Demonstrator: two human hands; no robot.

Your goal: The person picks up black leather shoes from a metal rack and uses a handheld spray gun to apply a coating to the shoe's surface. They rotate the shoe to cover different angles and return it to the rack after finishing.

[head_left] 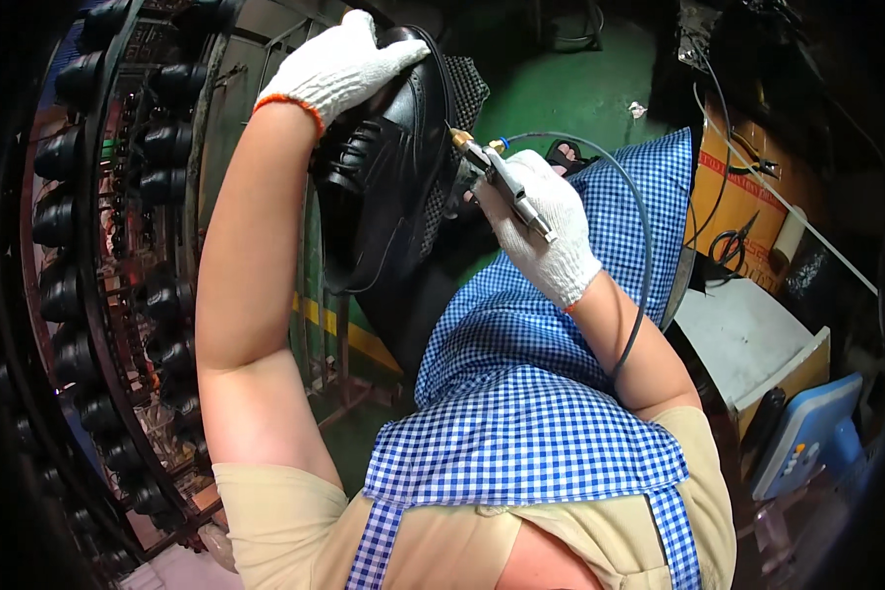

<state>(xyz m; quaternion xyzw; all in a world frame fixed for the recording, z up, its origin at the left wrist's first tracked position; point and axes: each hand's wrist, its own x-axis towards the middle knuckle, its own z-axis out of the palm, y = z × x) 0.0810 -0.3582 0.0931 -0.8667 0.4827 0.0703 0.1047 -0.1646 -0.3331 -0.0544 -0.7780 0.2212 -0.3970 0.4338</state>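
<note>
My left hand (pixel 339 74), in a white knit glove with an orange cuff edge, is closed over the toe end of a black lace-up shoe (pixel 413 147). The shoe is tilted, with its laces (pixel 359 147) toward the left. In my right hand (pixel 551 221), gloved alike, is a small metal spray gun (pixel 509 187). Its brass nozzle (pixel 459 139) points at the shoe's edge near the sole, very close to it. Whether anything comes out of the nozzle cannot be seen. A thin dark air hose (pixel 631 187) loops from a blue fitting back past my right forearm.
A tall rack (pixel 98 295) with several rows of black shoes stands at the left. On the right, a cardboard box (pixel 747 197) carries pliers (pixel 754 162) and scissors (pixel 733 244), beside a pale board (pixel 742 334) and a blue object (pixel 811 433). A blue checked apron covers my lap.
</note>
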